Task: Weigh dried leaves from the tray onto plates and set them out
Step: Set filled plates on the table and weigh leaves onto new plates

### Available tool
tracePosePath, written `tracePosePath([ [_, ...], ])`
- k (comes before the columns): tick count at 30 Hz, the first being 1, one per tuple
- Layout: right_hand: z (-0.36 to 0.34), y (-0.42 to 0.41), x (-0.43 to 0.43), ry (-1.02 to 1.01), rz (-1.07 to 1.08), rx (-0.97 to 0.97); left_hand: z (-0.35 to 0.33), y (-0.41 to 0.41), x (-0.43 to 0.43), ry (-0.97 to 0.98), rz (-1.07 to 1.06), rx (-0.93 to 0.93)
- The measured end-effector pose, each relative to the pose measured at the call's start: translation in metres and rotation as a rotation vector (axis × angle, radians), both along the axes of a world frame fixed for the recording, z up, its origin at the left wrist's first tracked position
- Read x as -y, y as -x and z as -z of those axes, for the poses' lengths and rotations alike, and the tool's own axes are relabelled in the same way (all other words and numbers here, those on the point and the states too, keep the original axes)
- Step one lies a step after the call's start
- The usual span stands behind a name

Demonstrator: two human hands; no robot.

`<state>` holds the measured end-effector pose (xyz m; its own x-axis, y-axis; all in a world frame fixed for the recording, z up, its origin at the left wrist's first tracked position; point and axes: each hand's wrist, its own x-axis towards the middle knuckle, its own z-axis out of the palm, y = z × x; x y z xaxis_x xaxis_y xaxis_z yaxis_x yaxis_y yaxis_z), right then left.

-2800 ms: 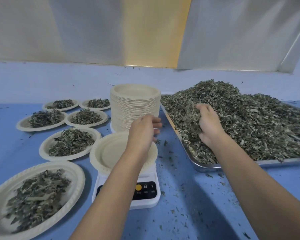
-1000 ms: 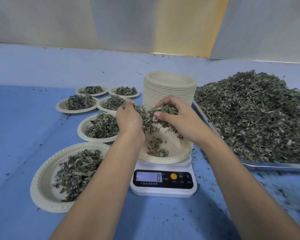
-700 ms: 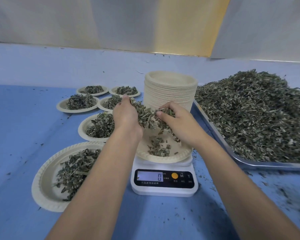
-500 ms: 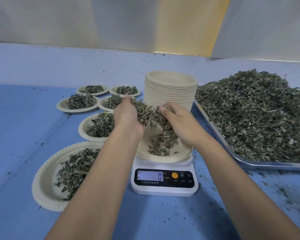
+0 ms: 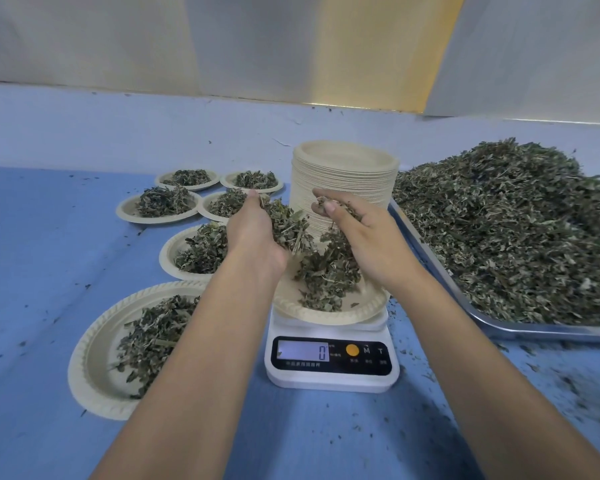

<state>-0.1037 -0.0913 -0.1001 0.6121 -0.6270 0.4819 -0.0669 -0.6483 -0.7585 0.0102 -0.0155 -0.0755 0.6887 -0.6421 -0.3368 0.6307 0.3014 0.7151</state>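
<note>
Fingers (image 5: 253,202) of left hand (image 5: 253,237) are mostly straight, cupped flat against a clump of dried leaves (image 5: 288,225). Fingers (image 5: 328,206) of right hand (image 5: 367,240) are loosely curled, with the thumb over a smaller pinch of the same leaves. Palms face each other with a gap between, both above the plate (image 5: 364,308) on the scale (image 5: 329,374). A loose heap of leaves sits on that plate, right of centre, under the right palm. Scale display reads 0.

Tray (image 5: 499,325) is metal, to the right of the scale, and heaped high with the leaf pile (image 5: 516,230). Stack of empty plates (image 5: 343,178) stands behind the hands, just beside the tray's left edge.

Six filled plates (image 5: 83,368) are set out left of the scale on the blue bench (image 5: 31,271). Nearest one lies under the left forearm, the next just behind it, and four are grouped further back. Leaf crumbs are scattered on the bench, mostly in front of the tray.
</note>
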Motion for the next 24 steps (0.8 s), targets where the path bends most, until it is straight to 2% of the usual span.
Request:
tracePosePath([
  [14, -0.01, 0.0, -0.006, -0.215, -0.018, 0.274, 0.006, -0.004, 0.005, 0.1, 0.022, -0.049],
  [24, -0.003, -0.001, -0.003, -0.149, 0.039, 0.13, 0.006, -0.005, 0.005, 0.125, 0.007, -0.07],
])
